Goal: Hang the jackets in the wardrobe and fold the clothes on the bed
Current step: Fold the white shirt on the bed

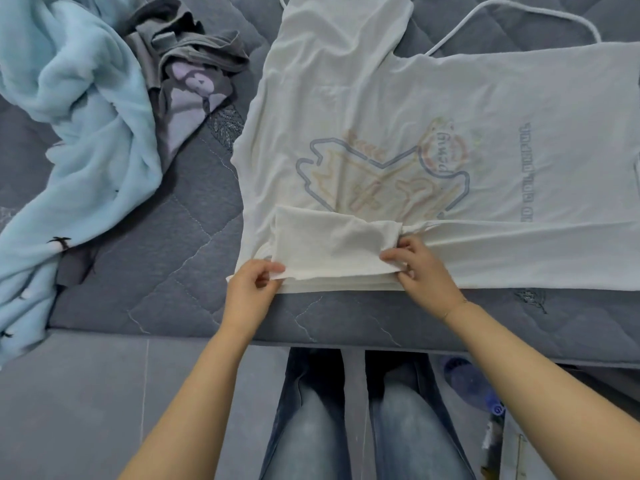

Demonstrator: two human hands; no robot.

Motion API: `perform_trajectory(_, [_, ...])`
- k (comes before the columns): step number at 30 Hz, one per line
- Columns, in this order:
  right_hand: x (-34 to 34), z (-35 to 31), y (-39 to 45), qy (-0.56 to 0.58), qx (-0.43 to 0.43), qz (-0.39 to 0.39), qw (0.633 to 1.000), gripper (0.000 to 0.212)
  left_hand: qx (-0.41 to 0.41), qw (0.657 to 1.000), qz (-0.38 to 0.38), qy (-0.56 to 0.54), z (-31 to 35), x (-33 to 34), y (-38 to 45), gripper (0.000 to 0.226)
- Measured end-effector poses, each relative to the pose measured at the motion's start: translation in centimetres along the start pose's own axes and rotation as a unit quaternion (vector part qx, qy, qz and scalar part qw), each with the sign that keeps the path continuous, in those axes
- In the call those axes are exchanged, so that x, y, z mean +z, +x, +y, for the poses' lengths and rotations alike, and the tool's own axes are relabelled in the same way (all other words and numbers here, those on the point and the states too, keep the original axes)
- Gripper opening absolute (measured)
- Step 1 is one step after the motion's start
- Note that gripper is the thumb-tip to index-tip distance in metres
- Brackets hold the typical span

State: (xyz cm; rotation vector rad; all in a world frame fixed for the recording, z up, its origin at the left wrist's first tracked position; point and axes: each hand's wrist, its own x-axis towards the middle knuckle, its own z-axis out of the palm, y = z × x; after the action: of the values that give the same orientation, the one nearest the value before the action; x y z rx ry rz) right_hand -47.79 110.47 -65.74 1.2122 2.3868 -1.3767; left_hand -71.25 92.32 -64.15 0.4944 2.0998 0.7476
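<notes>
Both hands, left [254, 284] and right [420, 268], pinch the white T-shirt's [381, 109] sleeve [329, 244], apparently folding it inward on the bed [180, 237].

A white cord [540, 15] loops on the mattress; perhaps a bottle [474, 386] on the floor.

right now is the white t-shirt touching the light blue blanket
Apart. The head view shows a strip of bare grey mattress between the white t-shirt and the light blue blanket.
</notes>
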Motion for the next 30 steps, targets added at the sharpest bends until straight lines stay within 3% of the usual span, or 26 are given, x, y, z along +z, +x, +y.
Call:
perform_trajectory(2, [0.8,0.1,-0.5,-0.059,-0.013,-0.049,0.997,0.036,0.005,0.998,-0.022,0.056,-0.2,0.5,0.1,0.034])
perform_trajectory(3, [1.0,0.0,-0.8,-0.087,-0.015,-0.027,0.996,0.036,0.003,0.993,-0.017,0.113,0.1,0.8,0.2,0.035])
perform_trajectory(5, [1.1,-0.5,-1.2,-0.127,-0.032,0.102,0.986,0.027,0.020,0.971,0.058,0.233,1.2,1.2,0.2,0.032])
perform_trajectory(7, [1.2,-1.1,-1.1,-0.151,-0.077,0.197,0.966,0.025,0.101,0.957,0.135,0.237,3.0,2.1,0.1,0.030])
perform_trajectory(8, [1.3,-1.2,-0.6,-0.161,-0.102,0.189,0.963,0.030,0.159,0.953,0.136,0.219,3.9,3.0,0.3,0.031])
perform_trajectory(10, [1.8,-0.7,0.7,-0.188,-0.133,0.101,0.968,0.043,0.244,0.937,0.062,0.242,4.6,5.4,1.5,0.039])
perform_trajectory(13, [2.1,1.4,2.1,-0.267,-0.079,-0.029,0.960,0.059,0.186,0.901,-0.047,0.388,2.9,7.5,4.2,0.058])
perform_trajectory(16, [1.4,4.7,2.2,-0.316,0.000,-0.022,0.948,0.064,0.150,0.871,-0.062,0.464,0.3,7.7,5.8,0.062])
perform_trajectory(18, [0.0,5.8,1.9,-0.312,0.029,-0.019,0.949,0.064,0.147,0.878,-0.061,0.452,0.4,7.8,5.6,0.062])
perform_trajectory(22, [-4.4,5.8,1.4,-0.245,-0.006,-0.034,0.969,0.060,0.157,0.912,0.005,0.378,4.7,8.4,4.3,0.056])
perform_trajectory(26, [-12.0,7.0,3.6,-0.162,-0.024,0.059,0.985,0.042,0.255,0.918,0.019,0.302,13.6,10.9,7.0,0.039])
perform_trajectory(30, [-20.9,10.2,8.8,-0.156,0.016,0.129,0.979,0.037,0.286,0.913,-0.004,0.292,23.3,15.3,13.8,0.036])
